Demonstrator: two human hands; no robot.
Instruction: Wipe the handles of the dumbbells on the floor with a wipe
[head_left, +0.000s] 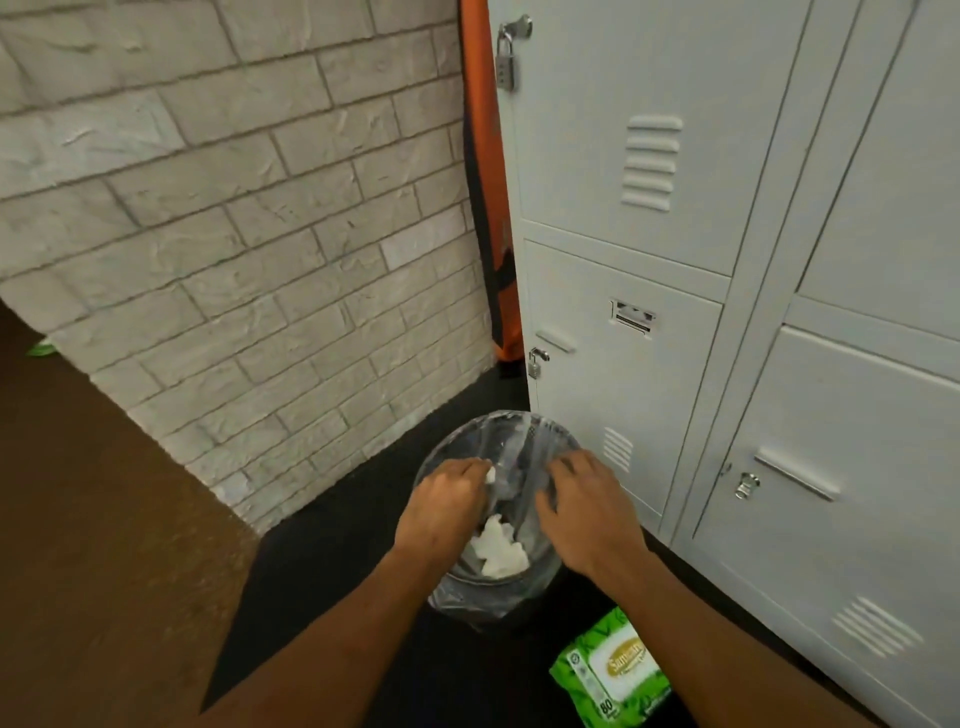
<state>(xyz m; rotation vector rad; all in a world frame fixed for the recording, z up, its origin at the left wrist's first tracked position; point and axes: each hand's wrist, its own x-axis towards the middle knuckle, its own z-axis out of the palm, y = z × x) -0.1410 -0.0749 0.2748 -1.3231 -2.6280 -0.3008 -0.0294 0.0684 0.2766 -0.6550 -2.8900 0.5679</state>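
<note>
**Discarding a used wipe, head view.** The left hand (441, 499) pinches a wipe (489, 474) at its fingertips over the lined bin (511, 415). The right hand (589, 512) hovers at the right rim, fingers relaxed and slightly spread. The step is probably done best by releasing the wipe well inside the liner, onto the wad (498, 552) below, while steadying the liner. Whether the right fingers touch the liner cannot be told. The hand hides most of the wipe. The dumbbells are out of view. The label of the pack (610, 667), on the floor beside the bin, is blurred.

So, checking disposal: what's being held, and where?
The left hand pinches a white wipe in its fingers; only a corner shows. Right hand: cannot tell.
</note>
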